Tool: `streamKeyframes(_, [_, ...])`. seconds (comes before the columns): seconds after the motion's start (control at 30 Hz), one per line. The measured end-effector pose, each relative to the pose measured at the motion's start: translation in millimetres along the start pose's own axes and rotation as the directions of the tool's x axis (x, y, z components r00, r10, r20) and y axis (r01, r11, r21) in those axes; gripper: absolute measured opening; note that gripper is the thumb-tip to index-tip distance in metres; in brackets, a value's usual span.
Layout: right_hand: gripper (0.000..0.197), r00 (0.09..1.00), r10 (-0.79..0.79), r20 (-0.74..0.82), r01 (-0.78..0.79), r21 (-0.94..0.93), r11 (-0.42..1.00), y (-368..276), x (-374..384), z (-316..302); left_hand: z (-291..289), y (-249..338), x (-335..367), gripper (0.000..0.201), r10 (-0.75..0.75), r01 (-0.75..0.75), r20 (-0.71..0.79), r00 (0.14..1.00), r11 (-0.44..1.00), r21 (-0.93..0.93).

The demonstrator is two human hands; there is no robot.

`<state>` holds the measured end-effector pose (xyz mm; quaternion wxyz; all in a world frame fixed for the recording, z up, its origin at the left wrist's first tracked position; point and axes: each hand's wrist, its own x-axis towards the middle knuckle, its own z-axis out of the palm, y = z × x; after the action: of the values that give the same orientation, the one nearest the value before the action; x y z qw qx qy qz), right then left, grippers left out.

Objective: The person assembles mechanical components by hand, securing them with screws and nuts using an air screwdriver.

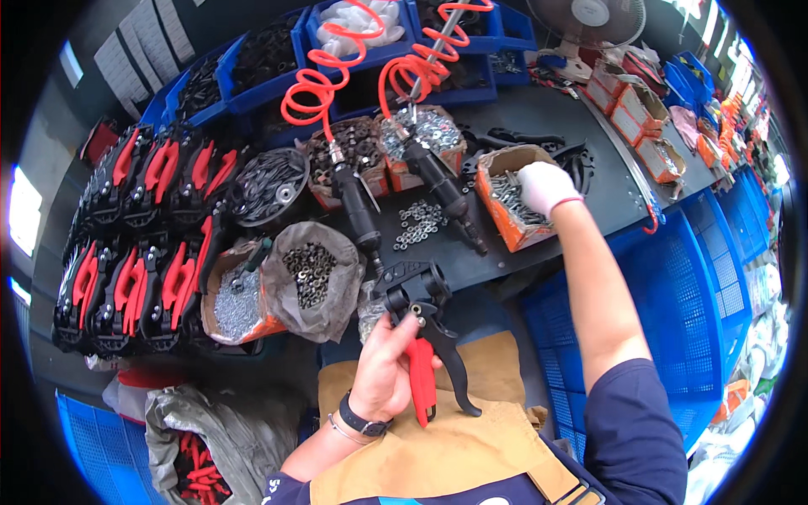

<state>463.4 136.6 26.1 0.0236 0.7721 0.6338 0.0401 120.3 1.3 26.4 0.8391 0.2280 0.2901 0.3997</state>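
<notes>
My bare left hand (380, 369) is closed around a black hand tool with a red handle (423, 387), in front of my apron. A curved black lever (454, 370) hangs beside the red handle, and round black ends stick up toward the bench. My thumb lies near a small metal nut or pin on the tool. My right hand (547, 187), in a white glove, reaches into an orange-edged carton (513, 231) of metal bolts or pins (508, 195). Its fingertips are hidden inside the carton, so whether they grip a piece does not show.
Two air drivers (358, 210) (438, 189) on red coiled hoses lie midbench, near loose nuts (418, 225). Red-and-black tools (126, 286) are stacked left. Nearby stand a bag of nuts (310, 316), a carton of small silver parts (236, 307) and a bowl (269, 185). Blue crates (673, 286) stand right.
</notes>
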Motion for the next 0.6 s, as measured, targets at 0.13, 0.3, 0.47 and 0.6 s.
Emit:
streamKeyframes(0.13, [0.021,0.991,-0.129,0.018,0.13,-0.083,0.988,6.3,-6.8,-17.7,-7.5,2.6,3.2,0.023,-0.053,0.046,-0.049,0.997,0.991,-0.125])
streamKeyframes(0.3, [0.022,0.901,-0.097,-0.423,0.29,0.419,0.86,-55.0,-76.0,-64.1,-23.7,-7.6,3.9,0.033,0.037,-0.033,0.021,0.999,0.984,-0.173])
streamKeyframes(0.47, [0.021,0.896,-0.055,-0.441,0.444,0.882,0.161,-147.3,-177.3,-58.7,-30.1,-16.2,8.8,0.045,0.25,0.101,0.509,0.824,0.819,-0.565])
streamKeyframes(0.6, [0.023,0.806,-0.026,-0.591,0.592,0.805,0.046,-172.0,-191.4,-48.0,-37.8,-24.7,-1.8,0.053,0.198,0.175,0.514,0.834,0.789,-0.589])
